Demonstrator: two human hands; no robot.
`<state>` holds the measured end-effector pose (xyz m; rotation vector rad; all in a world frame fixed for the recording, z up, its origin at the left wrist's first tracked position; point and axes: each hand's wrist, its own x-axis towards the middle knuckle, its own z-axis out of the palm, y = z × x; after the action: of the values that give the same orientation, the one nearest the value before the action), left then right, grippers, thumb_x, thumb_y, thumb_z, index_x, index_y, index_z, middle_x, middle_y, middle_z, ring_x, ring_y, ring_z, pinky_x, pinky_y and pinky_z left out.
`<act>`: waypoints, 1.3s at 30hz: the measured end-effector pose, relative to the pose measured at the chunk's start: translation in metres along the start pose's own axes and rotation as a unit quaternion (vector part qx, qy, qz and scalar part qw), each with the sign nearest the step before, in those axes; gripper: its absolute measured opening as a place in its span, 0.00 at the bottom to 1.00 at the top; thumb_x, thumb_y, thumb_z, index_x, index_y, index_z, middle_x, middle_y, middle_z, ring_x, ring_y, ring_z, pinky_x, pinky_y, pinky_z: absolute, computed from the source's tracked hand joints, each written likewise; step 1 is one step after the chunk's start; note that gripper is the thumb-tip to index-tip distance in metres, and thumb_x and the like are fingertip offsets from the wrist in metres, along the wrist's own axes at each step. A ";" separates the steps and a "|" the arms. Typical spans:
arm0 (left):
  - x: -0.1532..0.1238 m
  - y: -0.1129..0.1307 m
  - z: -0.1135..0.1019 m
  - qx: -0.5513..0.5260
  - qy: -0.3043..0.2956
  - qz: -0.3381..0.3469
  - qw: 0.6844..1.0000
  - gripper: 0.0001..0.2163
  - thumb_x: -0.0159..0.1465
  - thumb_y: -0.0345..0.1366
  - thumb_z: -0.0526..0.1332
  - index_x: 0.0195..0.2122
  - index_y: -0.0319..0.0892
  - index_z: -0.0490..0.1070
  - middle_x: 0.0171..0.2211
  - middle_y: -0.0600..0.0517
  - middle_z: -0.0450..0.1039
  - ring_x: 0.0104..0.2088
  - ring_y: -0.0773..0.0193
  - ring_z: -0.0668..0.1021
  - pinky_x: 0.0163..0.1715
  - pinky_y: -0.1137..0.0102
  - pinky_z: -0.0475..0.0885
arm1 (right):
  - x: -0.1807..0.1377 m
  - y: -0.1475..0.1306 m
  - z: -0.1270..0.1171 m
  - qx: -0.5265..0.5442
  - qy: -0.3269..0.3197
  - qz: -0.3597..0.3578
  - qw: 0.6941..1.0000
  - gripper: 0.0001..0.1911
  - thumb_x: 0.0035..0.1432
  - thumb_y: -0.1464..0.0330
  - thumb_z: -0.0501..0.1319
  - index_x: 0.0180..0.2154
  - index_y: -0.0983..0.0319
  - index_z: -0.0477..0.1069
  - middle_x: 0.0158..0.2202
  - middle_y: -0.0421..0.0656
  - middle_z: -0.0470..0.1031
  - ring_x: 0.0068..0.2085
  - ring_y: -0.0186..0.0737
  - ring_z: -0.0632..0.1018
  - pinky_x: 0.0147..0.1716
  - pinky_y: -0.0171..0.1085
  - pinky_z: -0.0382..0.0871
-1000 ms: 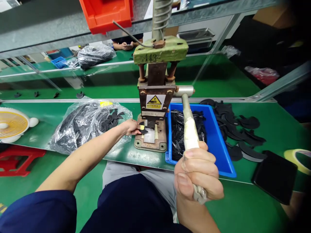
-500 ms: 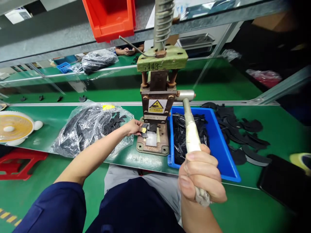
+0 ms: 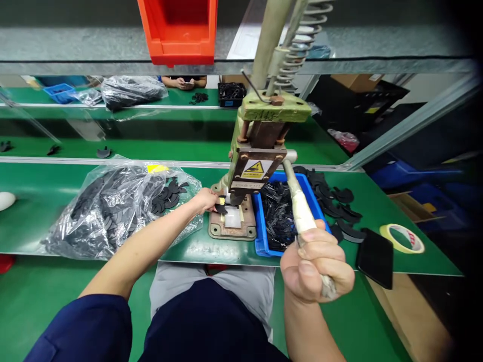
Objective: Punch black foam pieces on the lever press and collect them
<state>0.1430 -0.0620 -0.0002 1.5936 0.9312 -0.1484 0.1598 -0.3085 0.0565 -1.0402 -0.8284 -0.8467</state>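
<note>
A hand press (image 3: 256,166) with a green top block and a yellow warning label stands on the green table. My right hand (image 3: 317,264) is closed round the press lever (image 3: 298,203), which slants down toward me. My left hand (image 3: 207,199) pinches a small black flat part (image 3: 222,207) on the press base plate (image 3: 232,223), under the ram. A clear plastic bag (image 3: 113,203) full of black parts lies just left of that hand.
A blue bin (image 3: 264,241) of black pieces sits right of the press, with loose black curved parts (image 3: 335,201), a black pad (image 3: 375,257) and a yellow tape roll (image 3: 402,238) beyond. An orange bin (image 3: 181,30) hangs overhead. Another person's hands (image 3: 184,83) show across the far table.
The view swung right and pulled back. My right hand stays on the lever and my left hand keeps the black part under the ram.
</note>
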 end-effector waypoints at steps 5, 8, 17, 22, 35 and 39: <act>-0.002 -0.003 0.002 -0.015 0.005 0.003 1.000 0.13 0.61 0.30 0.64 0.21 0.39 0.65 0.09 0.57 0.61 0.10 0.73 0.62 0.14 0.78 0.54 | 0.000 0.003 0.002 0.000 -0.001 -0.001 1.000 0.19 0.49 0.70 0.63 0.19 0.60 0.51 0.20 0.33 0.62 0.29 0.35 0.71 0.46 0.51 0.70; -0.006 -0.005 0.003 -0.031 0.013 0.010 0.999 0.13 0.60 0.28 0.66 0.21 0.39 0.65 0.10 0.58 0.61 0.11 0.73 0.65 0.14 0.78 0.58 | 0.000 0.005 0.001 0.013 -0.004 -0.022 1.000 0.19 0.49 0.69 0.63 0.20 0.61 0.51 0.20 0.33 0.63 0.28 0.34 0.71 0.44 0.50 0.71; -0.012 -0.016 0.000 -0.087 0.051 0.040 0.994 0.11 0.60 0.29 0.67 0.25 0.38 0.66 0.13 0.58 0.65 0.13 0.72 0.70 0.17 0.79 0.64 | -0.001 0.007 0.000 0.034 0.004 -0.025 0.999 0.18 0.47 0.70 0.64 0.19 0.60 0.54 0.21 0.34 0.66 0.27 0.35 0.72 0.44 0.51 0.72; -0.007 -0.023 -0.033 -0.063 0.102 0.068 0.991 0.04 0.62 0.27 0.62 0.30 0.38 0.69 0.22 0.53 0.73 0.20 0.68 0.77 0.23 0.76 0.70 | -0.001 0.002 0.000 0.021 -0.006 -0.008 1.000 0.15 0.48 0.72 0.64 0.20 0.59 0.57 0.21 0.34 0.67 0.29 0.36 0.73 0.45 0.53 0.72; 0.007 -0.053 -0.126 0.528 0.232 0.173 0.798 0.12 0.65 0.36 0.61 0.47 0.39 0.79 0.48 0.40 0.74 0.49 0.52 0.76 0.52 0.63 0.70 | 0.000 0.008 0.004 0.043 0.021 -0.042 0.998 0.21 0.48 0.71 0.65 0.17 0.61 0.52 0.21 0.35 0.67 0.27 0.34 0.73 0.41 0.48 0.71; 0.007 -0.051 -0.122 0.563 0.213 0.200 0.773 0.11 0.68 0.31 0.55 0.41 0.36 0.79 0.44 0.40 0.75 0.47 0.55 0.77 0.51 0.66 0.70 | 0.001 0.008 0.002 0.046 0.012 -0.044 0.998 0.19 0.47 0.71 0.65 0.17 0.61 0.54 0.22 0.35 0.69 0.28 0.34 0.73 0.41 0.48 0.72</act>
<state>0.0672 0.0463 -0.0102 3.0190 0.8304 -0.0290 0.1670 -0.3049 0.0550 -0.9162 -0.8912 -0.8854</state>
